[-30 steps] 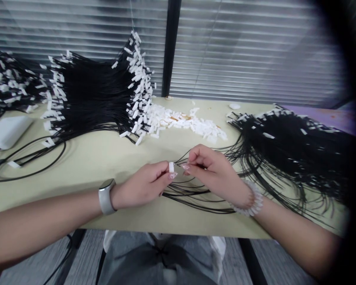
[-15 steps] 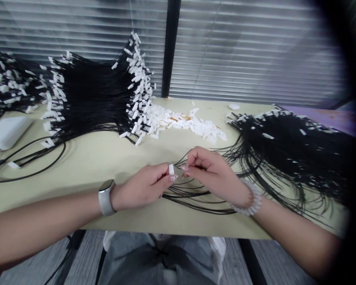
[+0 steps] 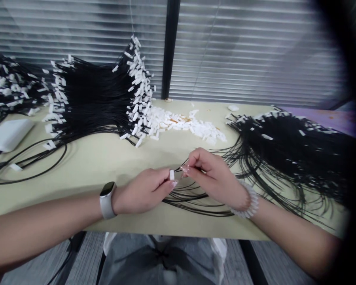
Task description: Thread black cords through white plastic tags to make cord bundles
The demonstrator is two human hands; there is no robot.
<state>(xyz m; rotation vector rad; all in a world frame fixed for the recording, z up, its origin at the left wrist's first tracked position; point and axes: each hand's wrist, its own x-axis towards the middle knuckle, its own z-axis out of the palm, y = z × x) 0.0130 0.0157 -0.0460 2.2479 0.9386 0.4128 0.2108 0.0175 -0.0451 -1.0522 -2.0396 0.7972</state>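
Over the middle of the table, my left hand (image 3: pixel 146 189) pinches a small white plastic connector (image 3: pixel 171 175) between thumb and forefinger. Close by on its right, my right hand (image 3: pixel 209 172) has thumb and fingertips pressed together at the end of a thin black wire (image 3: pixel 180 169). A narrow gap separates the fingertips of both hands. Exactly how the wire end sits in the right fingers is too small to see. Below and between the hands, several loose black wires (image 3: pixel 195 208) curve across the table, running from the right.
A stack of black cables (image 3: pixel 91 95) with white ends stands at the back left, another tangled bundle (image 3: pixel 12 85) beyond it. Loose white connectors (image 3: pixel 201 128) lie in a pile at the back. A mass of black wires (image 3: pixel 296 154) covers the right. A white box (image 3: pixel 10 134) sits far left.
The view has shifted very slightly. My left hand still pinches the white connector, a little lower in view; my right fingertips have moved slightly left, towards it.
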